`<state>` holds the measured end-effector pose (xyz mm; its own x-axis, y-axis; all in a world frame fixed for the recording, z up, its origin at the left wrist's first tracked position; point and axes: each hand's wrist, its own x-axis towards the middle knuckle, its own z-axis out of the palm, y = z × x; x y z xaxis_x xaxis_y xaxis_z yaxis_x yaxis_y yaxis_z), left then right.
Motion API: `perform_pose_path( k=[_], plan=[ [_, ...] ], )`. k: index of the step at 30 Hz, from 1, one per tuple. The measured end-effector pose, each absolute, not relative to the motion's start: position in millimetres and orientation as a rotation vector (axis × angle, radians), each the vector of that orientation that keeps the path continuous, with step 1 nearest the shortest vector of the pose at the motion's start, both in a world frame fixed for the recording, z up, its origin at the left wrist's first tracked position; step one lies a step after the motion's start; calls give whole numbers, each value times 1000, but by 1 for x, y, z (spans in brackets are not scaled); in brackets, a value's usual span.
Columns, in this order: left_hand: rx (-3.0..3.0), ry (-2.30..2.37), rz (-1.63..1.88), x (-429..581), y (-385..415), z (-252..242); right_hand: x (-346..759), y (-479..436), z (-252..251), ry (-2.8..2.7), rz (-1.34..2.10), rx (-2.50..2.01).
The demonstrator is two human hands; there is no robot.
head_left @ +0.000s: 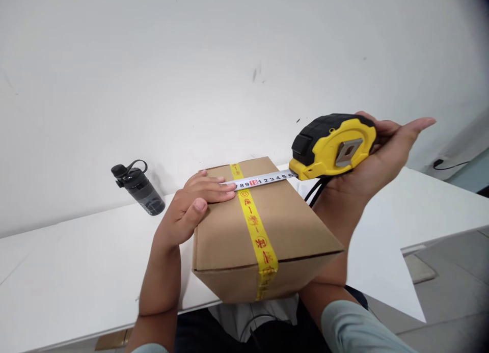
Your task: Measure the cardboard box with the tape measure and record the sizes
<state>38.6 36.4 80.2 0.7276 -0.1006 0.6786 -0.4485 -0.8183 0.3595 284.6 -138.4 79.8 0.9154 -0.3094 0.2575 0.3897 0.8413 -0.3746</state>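
A brown cardboard box [219, 241] stands in front of me, with yellow packing tape [252, 220] printed in red along its top. My right hand [382, 164] grips a yellow and black tape measure [323, 157] beyond the box's right edge, thumb pointing outward. From its mouth a white blade [269, 180] stretches leftward across the box top, its numbers showing. Flat on the left part of the top lies my left hand [187, 208], fingers extended over the blade. Those fingers hide the blade's end. A black strap hangs below the tape measure.
A dark water bottle [139, 190] with a loop on its lid stands left of the box, near the wall. On the right, a white sheet [382, 271] hangs over the front edge of the white table [76, 261]. A black plug and cable are at far right.
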Motion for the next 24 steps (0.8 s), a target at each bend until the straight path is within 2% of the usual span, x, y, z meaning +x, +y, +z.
perform_pose_path(
  k=[24],
  plan=[
    [2403,-408,968,43,40,69,272,-130,81,-227,-329,-424]
  ],
)
